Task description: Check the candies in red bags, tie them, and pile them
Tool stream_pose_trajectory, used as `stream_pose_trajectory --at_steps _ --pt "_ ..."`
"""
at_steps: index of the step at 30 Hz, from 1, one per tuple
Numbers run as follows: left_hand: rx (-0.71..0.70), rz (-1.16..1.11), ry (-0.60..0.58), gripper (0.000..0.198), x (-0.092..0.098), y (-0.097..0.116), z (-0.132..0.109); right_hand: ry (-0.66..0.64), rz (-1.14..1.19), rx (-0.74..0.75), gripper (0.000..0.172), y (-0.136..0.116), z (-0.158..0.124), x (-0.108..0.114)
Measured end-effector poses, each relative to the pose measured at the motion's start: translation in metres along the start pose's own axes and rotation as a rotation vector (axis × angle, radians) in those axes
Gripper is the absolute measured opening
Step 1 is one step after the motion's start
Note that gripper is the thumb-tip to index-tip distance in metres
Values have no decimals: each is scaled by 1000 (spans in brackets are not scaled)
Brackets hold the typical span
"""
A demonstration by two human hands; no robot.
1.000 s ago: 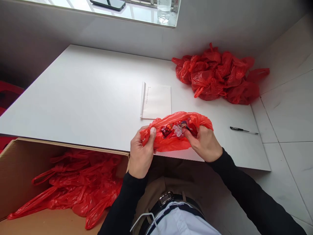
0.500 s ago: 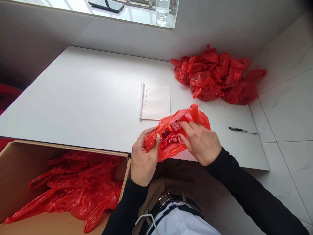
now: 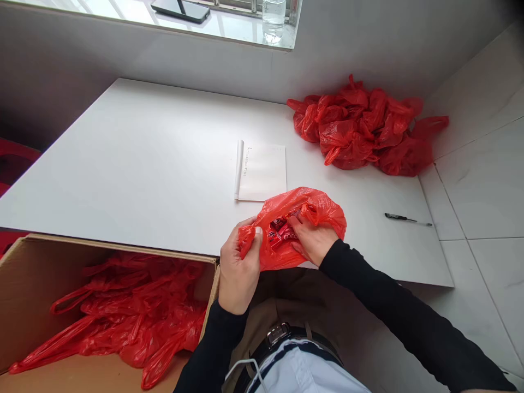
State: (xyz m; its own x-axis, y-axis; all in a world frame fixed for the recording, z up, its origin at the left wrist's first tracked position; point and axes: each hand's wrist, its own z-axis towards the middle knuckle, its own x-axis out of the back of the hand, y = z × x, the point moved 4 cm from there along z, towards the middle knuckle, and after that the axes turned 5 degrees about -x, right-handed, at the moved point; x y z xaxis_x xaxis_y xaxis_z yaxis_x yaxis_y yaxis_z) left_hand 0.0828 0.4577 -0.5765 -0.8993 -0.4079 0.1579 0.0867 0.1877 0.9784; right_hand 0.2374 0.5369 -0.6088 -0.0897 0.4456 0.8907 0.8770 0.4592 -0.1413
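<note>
A thin red plastic bag (image 3: 303,199) is held at the front edge of the white table, its mouth facing up. My left hand (image 3: 241,262) is closed on the bag's left rim, thumb on top. My right hand (image 3: 313,237) reaches inside the bag, its fingers among small red wrapped packets (image 3: 281,232). The bag partly hides those fingertips, so whether they grip a packet cannot be made out.
A cardboard box (image 3: 36,262) of red bags (image 3: 135,311) stands front left. Knotted red bags (image 3: 356,125) are piled back right. A notebook (image 3: 264,172) and pen (image 3: 401,218) lie on the table (image 3: 164,164). A phone (image 3: 180,10) and bottle (image 3: 273,22) are on the sill.
My right hand has moved left and deeper into the bag, and the bag's right side now bunches round its fingers. My left hand keeps its hold on the rim.
</note>
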Motion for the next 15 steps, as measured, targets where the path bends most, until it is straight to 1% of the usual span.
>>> stream_pose_trajectory --at_steps 4,6,7,8,10,11,13,15 --pt "4 -4 -8 36 -1 -2 0 -5 22 4 34 8 -8 -2" --pt "3 -8 -8 35 2 -1 1 -12 44 7 36 14 -14 -2" --pt "2 -11 -6 35 4 -1 1 -14 92 9 39 18 -17 -2" --pt "-1 -14 -3 34 6 0 2 -13 176 10 41 21 -19 -1" --pt "-8 -19 5 34 8 0 5 -45 462 1 46 25 -22 -1" --pt "-9 -23 6 34 9 0 6 -89 646 -10 49 26 -23 -2" --pt "-4 -32 -1 34 8 -1 7 -217 982 -50 57 26 -22 -4" --pt "5 -37 -12 33 7 -2 8 -336 1207 -93 65 24 -22 -5"
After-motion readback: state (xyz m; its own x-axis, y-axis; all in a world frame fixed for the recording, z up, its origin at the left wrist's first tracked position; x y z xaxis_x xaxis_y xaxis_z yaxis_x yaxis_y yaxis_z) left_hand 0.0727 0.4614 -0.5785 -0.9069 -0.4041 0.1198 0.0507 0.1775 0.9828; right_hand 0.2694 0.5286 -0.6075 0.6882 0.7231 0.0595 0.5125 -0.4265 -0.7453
